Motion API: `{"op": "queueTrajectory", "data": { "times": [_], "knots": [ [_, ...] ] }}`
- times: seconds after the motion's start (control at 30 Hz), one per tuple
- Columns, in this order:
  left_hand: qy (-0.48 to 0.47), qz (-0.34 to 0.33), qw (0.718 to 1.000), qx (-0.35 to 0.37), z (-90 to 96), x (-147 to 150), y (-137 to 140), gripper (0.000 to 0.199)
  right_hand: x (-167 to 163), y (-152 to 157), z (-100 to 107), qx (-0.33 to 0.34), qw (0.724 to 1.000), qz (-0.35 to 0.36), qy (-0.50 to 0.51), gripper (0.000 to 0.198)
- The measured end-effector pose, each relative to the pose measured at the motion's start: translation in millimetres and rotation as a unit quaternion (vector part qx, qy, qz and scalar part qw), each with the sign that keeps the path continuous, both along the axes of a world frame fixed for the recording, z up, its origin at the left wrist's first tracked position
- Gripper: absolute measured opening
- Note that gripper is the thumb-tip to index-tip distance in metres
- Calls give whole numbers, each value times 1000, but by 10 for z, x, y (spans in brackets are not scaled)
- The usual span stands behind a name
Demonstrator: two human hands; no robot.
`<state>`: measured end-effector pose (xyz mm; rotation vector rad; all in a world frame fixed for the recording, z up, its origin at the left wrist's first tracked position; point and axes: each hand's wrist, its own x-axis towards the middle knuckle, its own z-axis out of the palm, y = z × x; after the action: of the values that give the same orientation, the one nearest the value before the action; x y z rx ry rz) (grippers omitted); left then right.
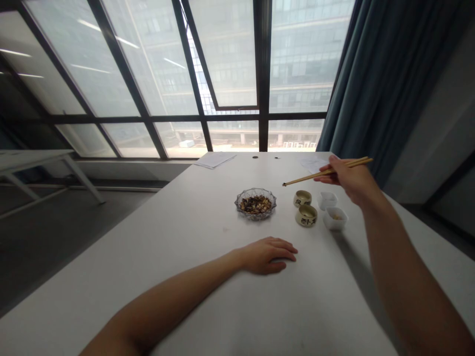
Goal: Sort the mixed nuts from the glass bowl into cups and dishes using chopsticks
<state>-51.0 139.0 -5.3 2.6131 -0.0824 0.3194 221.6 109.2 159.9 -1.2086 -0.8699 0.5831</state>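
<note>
My right hand [351, 179] is closed around a pair of chopsticks [309, 176], raised above the table on the right. A small dark piece [284, 184] is pinched at their tips; its kind is too small to tell. Below the tips stand two small ceramic cups with dark characters, a rear cup [302, 198] and a front cup [307, 216]. Left of them is a glass bowl [256, 216] filled with mixed dark and pale bits. My left hand [267, 255] lies flat on the table in front of the bowl, fingers stretched out, holding nothing.
Beside the cups stand two white plastic containers, a rear one [327, 200] and a front one [335, 219] with a few pale bits inside. Papers [214, 159] lie at the table's far left. A small dark disc [255, 157] is near the far edge. A blue curtain [363, 74] hangs behind.
</note>
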Motion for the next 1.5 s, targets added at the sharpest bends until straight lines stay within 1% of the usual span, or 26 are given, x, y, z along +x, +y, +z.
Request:
{"op": "queueTrajectory", "data": {
  "times": [0.03, 0.07, 0.17, 0.27, 0.4, 0.53, 0.67, 0.8, 0.9, 1.03, 1.2, 1.27, 1.37, 1.43, 1.5],
  "knots": [
    [1, 0, 1000, 0, 0, 0, 0, 36, 72, -98, 78, -12, 1000, -18, -7, 34],
    [1, 0, 1000, 0, 1, -1, 0, 36, 135, -188, 141, -37, 999, -26, -20, 35],
    [1, 2, 1000, -2, 3, -2, 1, 36, 256, -365, 231, -121, 991, -35, -52, 38],
    [4, 4, 1000, -2, -1, -5, 5, 36, 284, -384, 205, -169, 983, -23, -75, 39],
    [8, 5, 1000, 1, -6, -11, 11, 36, 245, -268, 103, -195, 976, 11, -94, 37],
    [10, 1, 1000, 1, 7, -10, 4, 36, 246, -175, 33, -186, 979, 29, -78, 32],
    [17, 2, 1000, 1, 22, -4, -4, 37, 295, -162, 8, -186, 978, 47, -84, 30],
    [7, 2, 1000, 5, 14, -2, -2, 36, 330, -169, -17, -183, 973, 81, -115, 16],
    [3, -1, 1000, 5, 5, -3, 1, 36, 349, -196, -19, -188, 961, 129, -157, 15],
    [3, 1, 1000, 2, -2, -4, 4, 36, 380, -278, 20, -198, 936, 198, -214, 18],
    [0, -1, 1000, 5, -20, -5, 13, 37, 470, -378, 66, -207, 916, 235, -249, 23],
    [-2, -2, 1000, 6, -24, -3, 15, 37, 509, -421, 83, -206, 914, 237, -256, 25],
    [-1, -1, 1000, 6, -20, 2, 14, 37, 532, -487, 118, -193, 921, 219, -258, 23],
    [0, 0, 1000, 6, -17, 5, 14, 36, 510, -505, 141, -175, 937, 188, -238, 17],
    [0, 0, 1000, 6, -16, 5, 15, 36, 451, -481, 157, -151, 961, 131, -191, 7]
  ]
}}
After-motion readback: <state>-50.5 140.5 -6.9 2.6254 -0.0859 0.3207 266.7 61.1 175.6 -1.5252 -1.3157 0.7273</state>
